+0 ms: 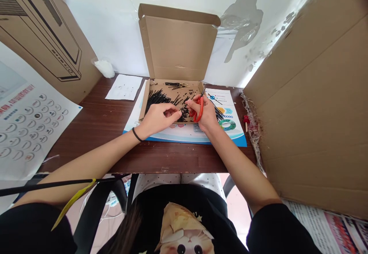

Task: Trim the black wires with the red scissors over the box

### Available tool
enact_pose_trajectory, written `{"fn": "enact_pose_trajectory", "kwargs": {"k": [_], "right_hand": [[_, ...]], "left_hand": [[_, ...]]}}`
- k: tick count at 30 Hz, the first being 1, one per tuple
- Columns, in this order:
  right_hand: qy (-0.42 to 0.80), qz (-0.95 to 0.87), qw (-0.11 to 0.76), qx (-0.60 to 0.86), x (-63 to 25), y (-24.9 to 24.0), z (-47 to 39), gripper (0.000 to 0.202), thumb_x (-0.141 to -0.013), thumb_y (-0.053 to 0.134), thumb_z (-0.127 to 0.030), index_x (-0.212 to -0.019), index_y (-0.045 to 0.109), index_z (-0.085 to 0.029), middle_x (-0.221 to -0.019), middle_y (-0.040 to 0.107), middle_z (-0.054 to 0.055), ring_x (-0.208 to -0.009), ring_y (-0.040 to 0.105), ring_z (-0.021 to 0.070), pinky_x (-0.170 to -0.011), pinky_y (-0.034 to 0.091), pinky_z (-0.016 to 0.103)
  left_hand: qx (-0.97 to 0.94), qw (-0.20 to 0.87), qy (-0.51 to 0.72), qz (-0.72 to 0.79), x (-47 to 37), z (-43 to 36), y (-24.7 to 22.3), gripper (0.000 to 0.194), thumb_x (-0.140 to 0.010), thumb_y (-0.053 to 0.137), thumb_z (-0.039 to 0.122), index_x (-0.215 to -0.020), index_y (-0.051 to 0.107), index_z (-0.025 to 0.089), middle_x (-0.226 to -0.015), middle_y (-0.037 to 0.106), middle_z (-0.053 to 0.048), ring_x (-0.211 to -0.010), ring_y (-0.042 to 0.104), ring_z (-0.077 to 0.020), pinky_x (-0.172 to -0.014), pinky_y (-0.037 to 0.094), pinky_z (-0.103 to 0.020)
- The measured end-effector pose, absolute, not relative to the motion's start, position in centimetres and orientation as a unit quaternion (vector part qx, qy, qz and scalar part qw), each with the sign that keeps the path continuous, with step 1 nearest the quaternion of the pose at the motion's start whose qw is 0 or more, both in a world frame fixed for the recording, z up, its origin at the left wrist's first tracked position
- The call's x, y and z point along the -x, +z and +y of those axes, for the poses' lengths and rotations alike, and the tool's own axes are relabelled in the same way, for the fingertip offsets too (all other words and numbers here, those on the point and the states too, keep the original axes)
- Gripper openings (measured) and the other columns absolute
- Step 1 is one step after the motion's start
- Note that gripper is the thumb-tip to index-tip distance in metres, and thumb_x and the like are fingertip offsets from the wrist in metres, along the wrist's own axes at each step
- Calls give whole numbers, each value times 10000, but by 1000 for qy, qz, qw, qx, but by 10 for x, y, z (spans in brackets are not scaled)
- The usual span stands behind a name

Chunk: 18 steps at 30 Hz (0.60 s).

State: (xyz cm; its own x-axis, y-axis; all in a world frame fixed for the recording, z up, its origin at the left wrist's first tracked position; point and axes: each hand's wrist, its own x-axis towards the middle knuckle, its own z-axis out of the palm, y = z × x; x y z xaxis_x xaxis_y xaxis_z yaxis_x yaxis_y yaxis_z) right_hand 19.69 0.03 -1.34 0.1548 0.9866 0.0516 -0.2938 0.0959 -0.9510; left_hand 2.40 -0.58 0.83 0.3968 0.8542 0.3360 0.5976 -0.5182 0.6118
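My right hand [207, 113] is closed around a pair of scissors [198, 110] with red handles, its dark blades pointing up and away. My left hand [161, 119] is curled over the front of an open cardboard box [181, 41], thumb and fingertips drawn together; anything between them is too small to make out. Inside the box a thick bundle of thin black wire-like pieces [156, 100] lies at the left. Short black bits are scattered between my hands. Towards the back is a smaller bunch of black pieces with gold-coloured ends [176, 85].
Under the box is a printed sheet [184, 137] on the dark wooden table [169, 162]. More black strands [219, 111] lie right of the box. A white paper [124, 87] is at the left. Large cardboard panels [313, 104] stand on both sides, and a red item [246, 120] sits at right.
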Motion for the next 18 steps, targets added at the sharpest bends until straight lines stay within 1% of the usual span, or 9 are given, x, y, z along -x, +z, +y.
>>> {"fn": "enact_pose_trajectory", "kwargs": {"k": [3,5,7,10,13,15,18], "right_hand": [[513,-388,636,426,-194,-11,-3,488,-497,874,-396,-770,506,-230,-626,588,-92,-553,581,91,-519,473,226],[525,-384,636,415,-191,-10,-5,468,-492,880,-356,-754,516,-223,-604,595,-91,-544,584,91,-532,491,229],[537,-378,637,404,-188,-9,-7,453,-491,881,-331,-747,525,-218,-602,603,-91,-552,592,89,-565,518,236],[530,-364,647,411,-183,-9,-9,445,-485,879,-312,-728,518,-217,-604,593,-96,-565,604,91,-604,542,250],[513,-353,655,427,-180,-10,-8,436,-495,864,-292,-709,491,-222,-581,574,-101,-537,592,92,-577,529,248],[510,-348,658,432,-179,-11,-7,418,-515,845,-281,-716,482,-225,-581,577,-100,-526,587,92,-547,507,237],[515,-334,667,422,-179,-13,-7,391,-546,816,-267,-745,482,-228,-591,585,-102,-536,606,98,-515,475,219]], "left_hand": [[-804,208,319,458,-27,-7,9,208,-829,593,319,-827,721,155,-643,660,10,-514,487,-87,-552,377,-220],[-799,199,317,470,-28,-8,10,219,-825,612,353,-812,720,163,-609,637,16,-518,496,-95,-539,368,-225],[-799,172,315,483,-28,-8,9,244,-826,631,391,-772,716,169,-587,620,15,-526,497,-102,-533,350,-236],[-810,118,305,487,-27,-5,6,271,-865,593,372,-712,695,173,-595,624,4,-531,486,-110,-542,325,-257],[-823,85,287,482,-24,0,3,300,-897,548,356,-695,671,170,-617,634,-11,-551,501,-126,-555,321,-273],[-834,73,281,469,-22,5,2,287,-906,538,345,-724,668,167,-658,654,-21,-587,534,-141,-577,349,-278],[-862,59,284,415,-17,10,1,247,-920,518,306,-796,665,151,-758,684,-48,-689,599,-168,-651,427,-288]]}}
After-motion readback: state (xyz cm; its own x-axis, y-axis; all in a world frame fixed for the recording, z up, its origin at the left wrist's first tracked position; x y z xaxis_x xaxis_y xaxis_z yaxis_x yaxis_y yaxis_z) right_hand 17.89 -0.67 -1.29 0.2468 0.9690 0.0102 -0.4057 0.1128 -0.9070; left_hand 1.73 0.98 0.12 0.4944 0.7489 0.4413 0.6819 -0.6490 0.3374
